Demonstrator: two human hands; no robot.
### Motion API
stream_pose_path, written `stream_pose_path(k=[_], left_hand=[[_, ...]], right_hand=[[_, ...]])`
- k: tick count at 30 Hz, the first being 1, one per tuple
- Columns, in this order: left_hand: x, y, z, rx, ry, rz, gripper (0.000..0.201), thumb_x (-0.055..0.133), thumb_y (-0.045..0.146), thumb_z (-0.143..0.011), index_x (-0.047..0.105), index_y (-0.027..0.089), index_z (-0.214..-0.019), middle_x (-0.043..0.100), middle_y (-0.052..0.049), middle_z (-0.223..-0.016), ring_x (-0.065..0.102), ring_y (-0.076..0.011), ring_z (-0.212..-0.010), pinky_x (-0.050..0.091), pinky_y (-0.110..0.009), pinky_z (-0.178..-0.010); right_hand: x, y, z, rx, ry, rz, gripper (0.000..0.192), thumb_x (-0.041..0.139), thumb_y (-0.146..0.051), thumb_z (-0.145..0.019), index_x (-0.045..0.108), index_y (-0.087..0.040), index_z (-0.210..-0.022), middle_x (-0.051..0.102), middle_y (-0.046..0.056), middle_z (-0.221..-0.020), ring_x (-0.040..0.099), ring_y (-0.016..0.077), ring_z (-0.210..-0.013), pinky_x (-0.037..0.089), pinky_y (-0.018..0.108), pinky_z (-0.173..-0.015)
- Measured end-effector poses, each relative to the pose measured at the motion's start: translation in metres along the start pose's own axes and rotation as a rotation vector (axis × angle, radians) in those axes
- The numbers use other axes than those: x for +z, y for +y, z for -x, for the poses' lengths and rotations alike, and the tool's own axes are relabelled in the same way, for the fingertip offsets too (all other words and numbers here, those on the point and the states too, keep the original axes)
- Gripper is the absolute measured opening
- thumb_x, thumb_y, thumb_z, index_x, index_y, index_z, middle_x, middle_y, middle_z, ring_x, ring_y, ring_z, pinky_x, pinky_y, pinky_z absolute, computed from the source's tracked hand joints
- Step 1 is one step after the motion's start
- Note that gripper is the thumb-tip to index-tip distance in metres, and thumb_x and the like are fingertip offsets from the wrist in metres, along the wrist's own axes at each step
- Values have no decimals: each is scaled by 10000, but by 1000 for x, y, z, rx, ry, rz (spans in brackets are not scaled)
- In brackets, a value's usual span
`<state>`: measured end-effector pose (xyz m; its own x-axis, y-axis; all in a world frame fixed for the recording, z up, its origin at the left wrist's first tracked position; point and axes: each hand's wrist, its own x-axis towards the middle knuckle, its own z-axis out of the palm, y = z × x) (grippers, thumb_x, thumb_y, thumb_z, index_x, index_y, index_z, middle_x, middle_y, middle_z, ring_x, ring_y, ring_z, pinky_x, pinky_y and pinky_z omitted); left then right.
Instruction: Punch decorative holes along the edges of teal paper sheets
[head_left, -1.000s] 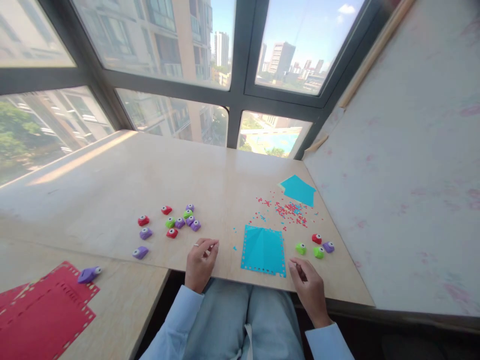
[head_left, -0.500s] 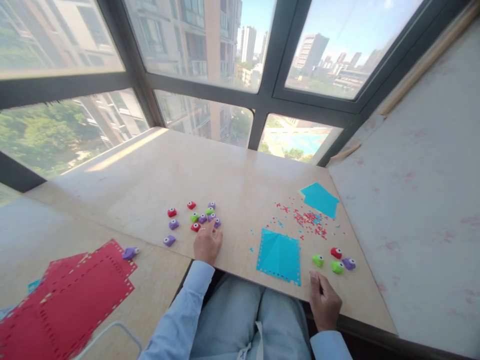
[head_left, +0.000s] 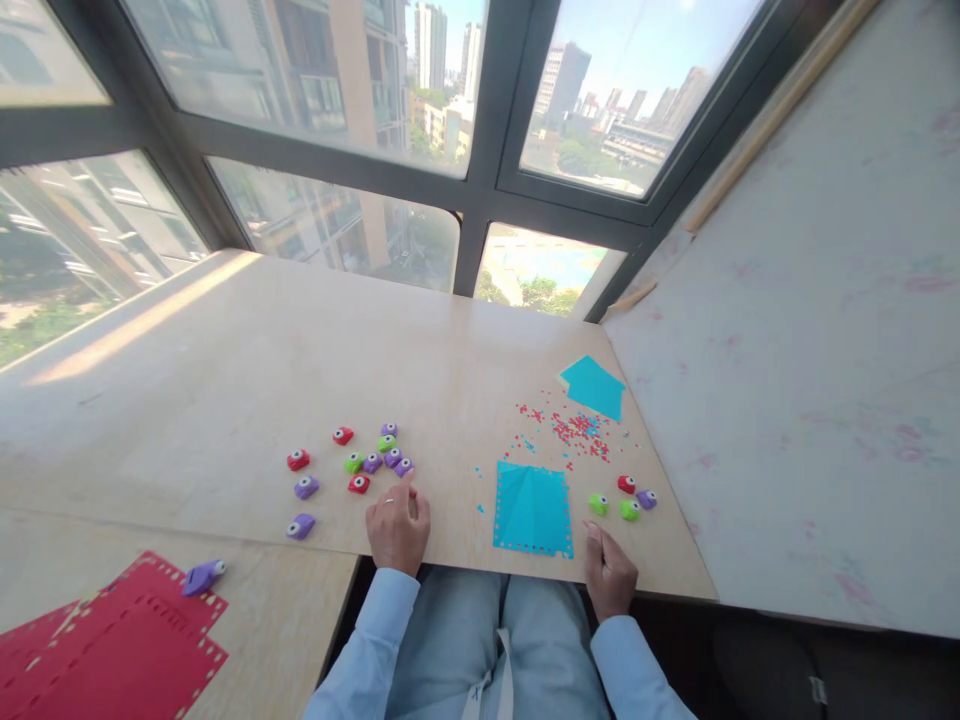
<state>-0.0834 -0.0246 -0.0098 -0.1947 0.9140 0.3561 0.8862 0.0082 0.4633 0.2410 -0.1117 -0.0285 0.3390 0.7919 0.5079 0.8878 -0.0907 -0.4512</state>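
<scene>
— Resting our left hand (head_left: 397,522) at the worktop's (head_left: 225,340) near edge, fingers curled loosely, holding nothing, a fingertip just short of the purple punch (head_left: 405,467).

— Light, hard, smooth plastic, we judge; pinch its two flat sides.

— Our right hand (head_left: 611,570)?

— Loosely curled at that edge, empty, beside the thin, creased blue paper square (head_left: 532,508).

The tabletop (head_left: 247,390) is pale plywood, smooth and matt, with faint grain. On it, the small punches (head_left: 373,462) look like glossy moulded plastic in purple, red and green. The blue sheet (head_left: 532,508) right of them is thin matt paper with creases and a perforated edge. The red sheets (head_left: 127,655) left of the punches are matt paper too.
</scene>
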Motion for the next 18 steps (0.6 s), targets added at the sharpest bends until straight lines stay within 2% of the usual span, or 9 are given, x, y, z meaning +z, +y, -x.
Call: stream_pose_path(k=[2, 5, 8, 13, 18], left_hand=[[0, 0, -1, 9, 8, -17, 333, 481, 207, -879, 623, 158, -1176, 712, -68, -873, 631, -241, -804, 344, -344, -733], [-1, 0, -2, 22, 14, -50, 311, 471, 207, -881, 641, 152, -1135, 718, -70, -872, 636, -243, -804, 337, -344, -727], [-3, 1, -3, 28, 7, -65, 303, 468, 210, -877, 650, 147, -1110, 720, -75, -869, 640, -243, -791, 334, -342, -715], [-4, 2, -6, 46, 3, -91, 294, 467, 212, -864, 660, 146, -1076, 724, -84, -887, 646, -253, -806, 338, -351, -710], [-3, 2, -7, 45, -20, -109, 304, 450, 223, -864, 663, 151, -1069, 727, -87, -890, 645, -260, -800, 339, -356, -704]], right_hand=[[0, 1, 0, -68, -16, 32, 473, 402, -406, -979, 756, -93, -973, 758, 164, -870, 703, 205, -680, 495, 260, -636], [0, 1, -1, -183, -99, 80, 456, 413, -394, -972, 700, -88, -1150, 752, 131, -796, 660, 175, -581, 465, 246, -579], [-2, -1, -3, -255, -191, 138, 460, 431, -405, -965, 642, -118, -1255, 727, 91, -732, 638, 163, -582, 445, 235, -574], [-8, -11, -9, -348, -270, 238, 433, 467, -417, -960, 660, -150, -1242, 677, 63, -681, 637, 159, -613, 420, 229, -577], [-10, -16, -12, -359, -273, 242, 401, 487, -417, -953, 689, -180, -1204, 656, 54, -672, 628, 148, -601, 407, 222, -563]])
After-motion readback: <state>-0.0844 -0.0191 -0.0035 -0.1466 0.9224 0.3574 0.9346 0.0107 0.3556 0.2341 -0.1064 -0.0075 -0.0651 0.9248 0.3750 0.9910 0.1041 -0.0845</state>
